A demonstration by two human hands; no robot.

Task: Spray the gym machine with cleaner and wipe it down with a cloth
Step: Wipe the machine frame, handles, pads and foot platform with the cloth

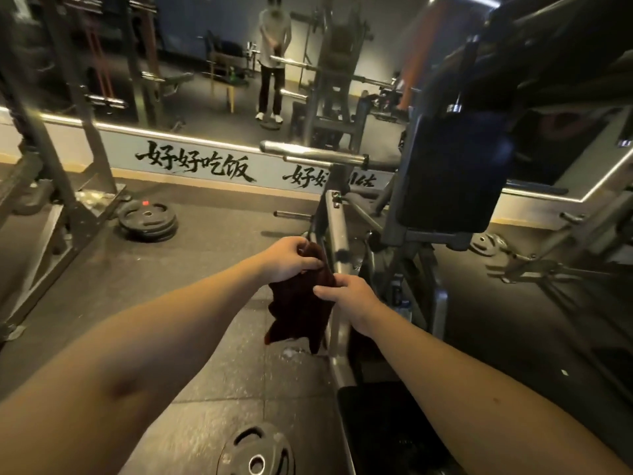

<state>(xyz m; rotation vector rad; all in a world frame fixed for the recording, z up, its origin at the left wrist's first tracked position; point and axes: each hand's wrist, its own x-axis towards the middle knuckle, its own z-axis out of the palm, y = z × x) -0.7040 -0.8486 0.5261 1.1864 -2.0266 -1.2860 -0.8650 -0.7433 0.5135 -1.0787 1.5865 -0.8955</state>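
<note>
A dim gym, with a dark rubber floor point(205, 303) and a mirror wall point(205, 80) above a pale band of black brush lettering. The dark red cloth point(301, 303) hangs in mid-air between both outstretched arms, its lower corners dangling free, just left of the machine's grey steel frame point(337, 234); whether it touches the frame cannot be told. The left hand point(291, 258) grips the cloth's bunched top, fingers curled round it. The right hand point(346, 296) pinches its right edge between thumb and fingers. Behind the frame a black back pad point(452, 173) stands upright, and a black seat pad point(387, 426) lies below the right forearm. A stack of weight plates point(147, 217) rests on the floor to the left, and a single plate point(257, 450) lies at the bottom edge. A standing person point(274, 63) shows in the mirror.
</note>
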